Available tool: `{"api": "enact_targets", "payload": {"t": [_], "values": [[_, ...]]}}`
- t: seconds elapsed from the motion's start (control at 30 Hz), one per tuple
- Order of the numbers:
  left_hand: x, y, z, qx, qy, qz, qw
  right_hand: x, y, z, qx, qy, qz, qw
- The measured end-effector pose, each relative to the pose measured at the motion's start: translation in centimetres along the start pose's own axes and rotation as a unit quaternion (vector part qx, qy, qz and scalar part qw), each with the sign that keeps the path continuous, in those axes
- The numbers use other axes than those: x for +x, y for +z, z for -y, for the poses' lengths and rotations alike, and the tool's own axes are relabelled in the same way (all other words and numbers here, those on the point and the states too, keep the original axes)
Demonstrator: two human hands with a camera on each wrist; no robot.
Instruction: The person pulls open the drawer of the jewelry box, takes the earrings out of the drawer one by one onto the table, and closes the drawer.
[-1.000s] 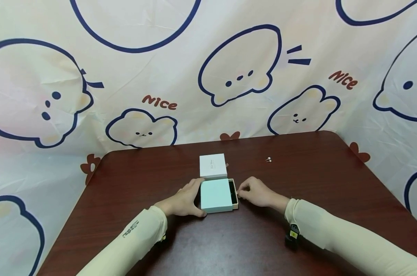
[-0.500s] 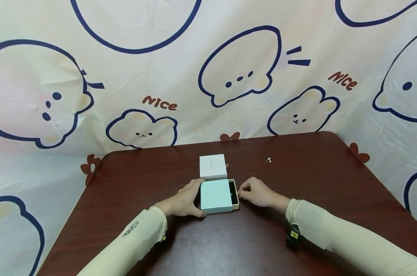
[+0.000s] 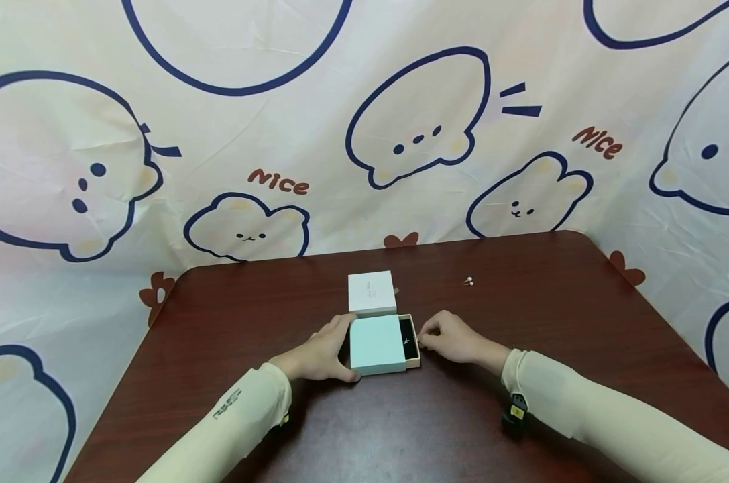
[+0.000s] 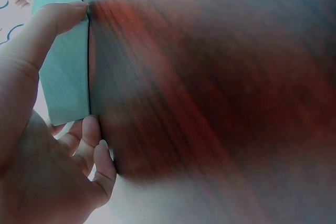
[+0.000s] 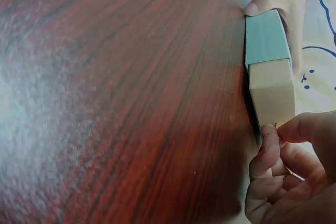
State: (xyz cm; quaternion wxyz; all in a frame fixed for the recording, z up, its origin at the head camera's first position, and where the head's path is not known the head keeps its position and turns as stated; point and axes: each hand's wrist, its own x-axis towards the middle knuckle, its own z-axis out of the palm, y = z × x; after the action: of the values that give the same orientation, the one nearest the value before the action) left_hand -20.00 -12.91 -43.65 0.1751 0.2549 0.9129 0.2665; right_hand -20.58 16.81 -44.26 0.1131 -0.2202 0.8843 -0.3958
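Note:
A mint-green slide-out jewellery box point(image 3: 376, 343) lies on the table. My left hand point(image 3: 316, 350) grips its left end, thumb at the near corner and fingers at the far side. Out of its right end sticks a cream drawer point(image 5: 272, 100) with a black lining. A small silvery star-like piece point(image 3: 406, 341) shows on that lining. My right hand point(image 3: 451, 337) pinches a small tab at the drawer's end between thumb and forefinger. Most of the tab is hidden by the fingertips.
A white box point(image 3: 371, 292) with small print stands right behind the green one. Two small white bead-like studs point(image 3: 469, 282) lie farther back to the right. A cartoon-printed cloth point(image 3: 328, 134) hangs behind the dark wooden table point(image 3: 249, 302).
The drawer has slid a little farther out to the right with my right hand, and more of the silvery piece shows. My left hand stays in place on the box.

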Motion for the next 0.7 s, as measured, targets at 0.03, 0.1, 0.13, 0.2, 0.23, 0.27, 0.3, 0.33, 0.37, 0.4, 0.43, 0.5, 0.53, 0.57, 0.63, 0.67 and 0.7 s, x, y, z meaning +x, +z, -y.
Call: {"api": "enact_targets", "payload": {"t": [0.03, 0.1, 0.13, 0.2, 0.23, 0.27, 0.3, 0.33, 0.37, 0.4, 0.43, 0.5, 0.53, 0.57, 0.63, 0.67, 0.7], "values": [[0.02, 0.01, 0.01, -0.001, 0.001, 0.0, 1.0, -0.02, -0.02, -0.03, -0.001, 0.001, 0.0, 1.0], [0.04, 0.03, 0.03, -0.003, 0.002, 0.0, 1.0, -0.08, -0.09, -0.07, -0.002, 0.002, 0.0, 1.0], [0.04, 0.02, 0.01, -0.003, 0.002, 0.0, 1.0, -0.1, -0.12, -0.11, -0.004, 0.0, -0.001, 1.0], [0.04, 0.03, 0.02, -0.002, 0.0, 0.0, 1.0, -0.15, -0.18, -0.13, -0.004, -0.002, -0.002, 1.0], [0.03, 0.02, 0.0, -0.002, -0.001, -0.001, 1.0, -0.18, -0.22, -0.15, -0.003, -0.004, -0.002, 1.0], [0.03, 0.02, 0.02, -0.001, -0.002, 0.0, 1.0, -0.2, -0.26, -0.13, -0.002, -0.004, -0.003, 1.0], [0.01, 0.03, 0.02, 0.0, -0.002, -0.001, 1.0, -0.23, -0.3, -0.12, 0.0, -0.005, -0.003, 1.0], [0.01, 0.04, 0.03, 0.0, -0.003, -0.001, 1.0, -0.26, -0.33, -0.11, 0.001, -0.005, -0.002, 1.0], [0.01, 0.05, 0.05, 0.001, -0.003, 0.0, 1.0, -0.28, -0.35, -0.12, 0.003, -0.004, -0.002, 1.0], [0.02, 0.06, 0.06, 0.001, -0.002, -0.001, 1.0, -0.33, -0.39, -0.13, 0.003, -0.003, -0.002, 1.0], [0.01, 0.06, 0.07, 0.0, -0.002, -0.001, 1.0, -0.37, -0.43, -0.15, 0.003, -0.004, -0.001, 1.0], [0.01, 0.08, 0.07, 0.0, -0.001, -0.002, 1.0, -0.43, -0.48, -0.21, 0.003, 0.001, -0.001, 1.0], [0.01, 0.08, 0.05, 0.0, -0.001, -0.003, 1.0, -0.47, -0.51, -0.26, 0.002, 0.004, -0.001, 1.0], [0.0, 0.08, 0.04, 0.0, -0.001, -0.003, 1.0, -0.5, -0.54, -0.33, 0.002, 0.007, -0.002, 1.0], [0.0, 0.08, 0.01, 0.0, -0.002, -0.003, 1.0, -0.58, -0.63, -0.44, 0.001, 0.01, -0.002, 1.0], [0.0, 0.08, 0.01, 0.0, -0.002, -0.002, 1.0, -0.59, -0.65, -0.52, 0.002, 0.012, -0.002, 1.0], [0.01, 0.09, 0.01, 0.0, -0.003, -0.002, 1.0, -0.61, -0.67, -0.58, 0.003, 0.013, -0.002, 1.0]]}}
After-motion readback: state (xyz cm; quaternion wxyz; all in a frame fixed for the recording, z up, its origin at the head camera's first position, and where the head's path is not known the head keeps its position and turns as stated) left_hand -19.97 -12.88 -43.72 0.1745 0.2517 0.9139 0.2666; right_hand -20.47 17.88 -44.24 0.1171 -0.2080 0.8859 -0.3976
